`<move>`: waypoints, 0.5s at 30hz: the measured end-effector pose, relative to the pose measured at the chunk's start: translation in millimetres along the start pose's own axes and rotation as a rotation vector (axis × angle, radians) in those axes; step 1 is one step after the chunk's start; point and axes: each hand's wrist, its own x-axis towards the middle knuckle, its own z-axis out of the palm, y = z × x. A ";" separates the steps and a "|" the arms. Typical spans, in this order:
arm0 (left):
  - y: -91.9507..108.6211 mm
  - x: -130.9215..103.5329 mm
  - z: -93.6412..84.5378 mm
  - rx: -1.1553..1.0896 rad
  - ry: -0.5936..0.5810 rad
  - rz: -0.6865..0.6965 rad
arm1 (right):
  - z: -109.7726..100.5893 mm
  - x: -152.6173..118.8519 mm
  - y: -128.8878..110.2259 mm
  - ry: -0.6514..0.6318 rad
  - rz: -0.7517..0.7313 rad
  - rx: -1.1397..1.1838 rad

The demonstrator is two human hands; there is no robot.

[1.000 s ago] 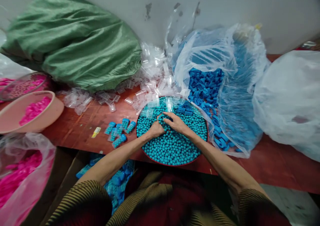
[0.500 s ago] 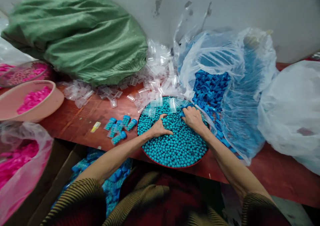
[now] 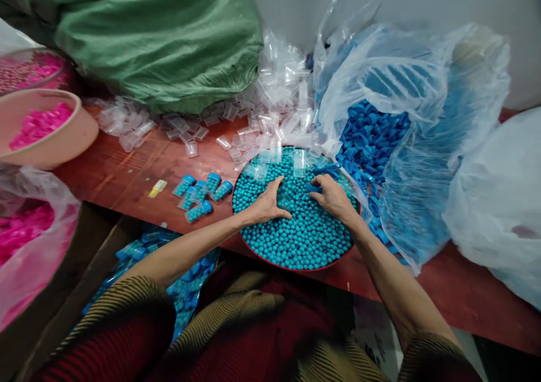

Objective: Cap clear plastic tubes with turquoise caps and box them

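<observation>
Drawn slightly back from the loose blue plastic caps (image 3: pixel 327 169), the right hand (image 3: pixel 336 199) now pinches one blue plastic cap (image 3: pixel 313 189) over small round turquoise beads (image 3: pixel 296 238) in the round, red-rimmed basin (image 3: pixel 305 270). So a cap is in hand, apart from the left hand (image 3: pixel 267 203), whose grip curves wide; whether it holds anything, I cannot tell.

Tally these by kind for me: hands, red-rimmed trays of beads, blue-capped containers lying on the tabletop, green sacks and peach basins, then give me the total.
Hands, left hand and right hand: 2
Red-rimmed tray of blue beads: 1
Blue-capped containers on the tabletop: 6
Green sack: 1
Peach basin: 1
Total: 11
</observation>
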 end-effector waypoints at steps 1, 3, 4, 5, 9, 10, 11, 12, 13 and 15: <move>2.5 -5.0 -0.4 0.057 0.042 0.027 | -0.7 0.1 1.3 0.001 0.010 0.005; 7.0 -16.2 -0.2 0.198 0.132 0.083 | -1.6 0.6 3.7 -0.002 0.037 0.012; 8.9 -21.6 0.5 0.273 0.164 0.107 | -1.7 0.7 4.2 -0.007 0.045 0.024; 10.4 -26.1 1.5 0.342 0.179 0.124 | -1.6 0.2 3.7 -0.008 0.047 0.039; 13.0 -32.4 6.1 0.466 0.154 0.105 | 0.1 -9.2 -8.9 -0.006 -0.044 0.066; 12.7 -31.4 6.5 0.458 0.152 0.093 | 0.5 -12.8 -13.2 -0.024 -0.075 0.058; 12.2 -30.1 6.4 0.434 0.153 0.081 | 0.8 -16.3 -16.9 -0.053 -0.093 0.044; 11.6 -28.7 5.8 0.397 0.156 0.067 | 0.8 -19.1 -19.4 -0.089 -0.091 0.027; 10.8 -27.5 4.8 0.350 0.159 0.051 | 0.4 -21.0 -20.3 -0.125 -0.067 0.011; 9.3 -25.9 2.2 0.262 0.164 0.018 | -1.7 -21.5 -17.6 -0.181 0.011 0.004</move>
